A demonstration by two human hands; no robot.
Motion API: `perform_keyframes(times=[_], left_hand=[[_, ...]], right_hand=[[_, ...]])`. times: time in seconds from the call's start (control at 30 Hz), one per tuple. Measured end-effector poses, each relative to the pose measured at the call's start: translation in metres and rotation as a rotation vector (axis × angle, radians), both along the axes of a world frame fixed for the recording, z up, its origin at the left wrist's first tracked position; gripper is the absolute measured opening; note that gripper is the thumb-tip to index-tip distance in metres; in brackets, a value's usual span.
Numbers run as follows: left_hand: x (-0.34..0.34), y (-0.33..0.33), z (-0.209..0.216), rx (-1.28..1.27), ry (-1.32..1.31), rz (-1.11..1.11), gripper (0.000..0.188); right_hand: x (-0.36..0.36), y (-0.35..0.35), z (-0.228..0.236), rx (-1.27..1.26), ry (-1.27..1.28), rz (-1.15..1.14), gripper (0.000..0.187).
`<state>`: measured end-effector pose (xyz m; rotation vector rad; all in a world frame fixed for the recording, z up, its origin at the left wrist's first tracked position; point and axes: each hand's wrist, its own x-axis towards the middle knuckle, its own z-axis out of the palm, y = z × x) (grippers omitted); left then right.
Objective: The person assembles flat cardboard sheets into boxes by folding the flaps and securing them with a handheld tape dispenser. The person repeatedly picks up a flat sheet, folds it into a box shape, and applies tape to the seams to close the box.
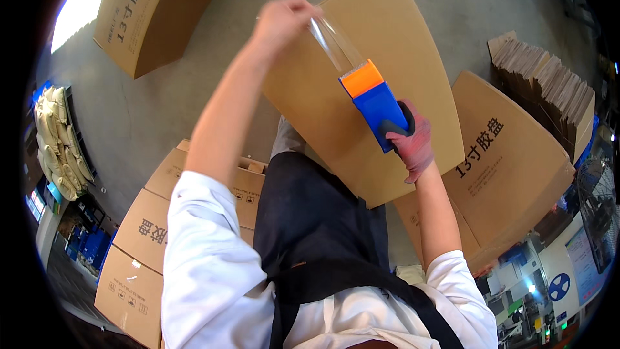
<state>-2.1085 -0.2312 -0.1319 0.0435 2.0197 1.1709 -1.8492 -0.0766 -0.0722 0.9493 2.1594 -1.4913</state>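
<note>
A blue and orange tape dispenser (pixel 378 106) is held in my right hand (pixel 411 139), which wears a red and grey glove. From its orange front a strip of clear packing tape (pixel 334 42) stretches up to my bare left hand (pixel 287 21). The fingers of that hand are pinched on the end of the strip, slightly blurred. Under both hands lies the broad plain face of a cardboard box (pixel 361 168). The dispenser is above this face, tilted toward the upper left; whether it touches the cardboard I cannot tell.
Another printed carton (pixel 145 19) stands at the upper left. Cartons (pixel 145 232) are at my left, and a large one (pixel 510 161) is at my right, near a stack of flattened cardboard (pixel 539 81). Filled sacks (pixel 61 142) lie far left. A fan (pixel 594 213) stands far right.
</note>
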Motion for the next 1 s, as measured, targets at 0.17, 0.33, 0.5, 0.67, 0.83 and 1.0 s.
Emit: perform_keyframes(times=[0.17,0.33,0.5,0.67,0.83,1.0], left_hand=[[-0.075,-0.005,-0.044,-0.148,0.329,-0.083,0.020],[-0.057,0.003,-0.091,-0.333,0.325,-0.303,0.025],[-0.053,0.000,-0.116,-0.491,0.281,-0.421,0.037],[-0.045,0.017,-0.081,-0.177,0.173,-0.381,0.052],[0.003,0.028,-0.073,-0.246,0.556,-0.490,0.047],[0.009,0.039,-0.060,-0.390,0.552,-0.519,0.045]], right_hand=[[-0.036,-0.011,0.006,-0.018,-0.111,-0.075,0.047],[-0.042,-0.017,-0.004,0.019,-0.091,-0.138,0.045],[-0.038,-0.025,-0.009,-0.079,-0.063,-0.271,0.046],[-0.042,-0.017,-0.004,-0.077,-0.146,-0.226,0.048],[-0.024,0.001,-0.002,-0.155,-0.141,-0.047,0.056],[0.075,0.025,0.031,-0.192,-0.310,-0.223,0.066]])
